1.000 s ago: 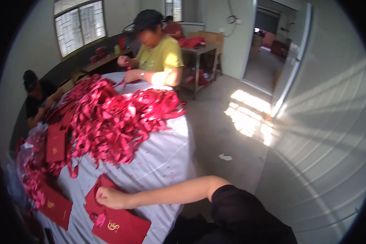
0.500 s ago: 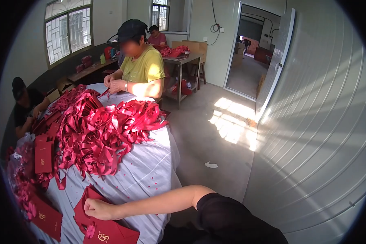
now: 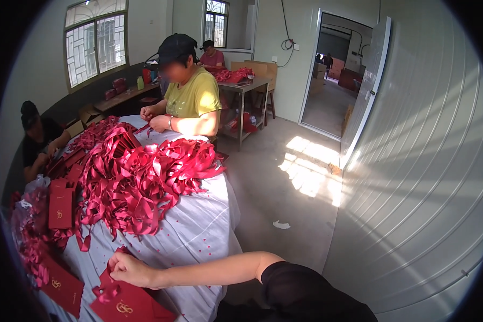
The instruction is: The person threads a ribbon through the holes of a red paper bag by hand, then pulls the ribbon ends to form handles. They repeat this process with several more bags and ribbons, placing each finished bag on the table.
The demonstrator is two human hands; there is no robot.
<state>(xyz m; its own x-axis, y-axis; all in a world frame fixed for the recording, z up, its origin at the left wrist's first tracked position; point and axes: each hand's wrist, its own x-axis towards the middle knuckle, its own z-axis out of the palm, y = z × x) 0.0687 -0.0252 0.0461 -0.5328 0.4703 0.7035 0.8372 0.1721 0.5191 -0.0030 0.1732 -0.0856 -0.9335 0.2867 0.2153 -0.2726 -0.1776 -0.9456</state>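
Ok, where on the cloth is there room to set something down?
Best: the cloth between the ribbon pile, the right forearm and its own right edge; only small red scraps lie there. A narrow strip runs between the front bag, at the right hand, and the corner bag. Crowded: the left side, with plastic and a third bag.

Right hand (image 3: 133,270), fingers (image 3: 116,263) curled, forearm (image 3: 209,269) extended left, elbow (image 3: 267,261) bent
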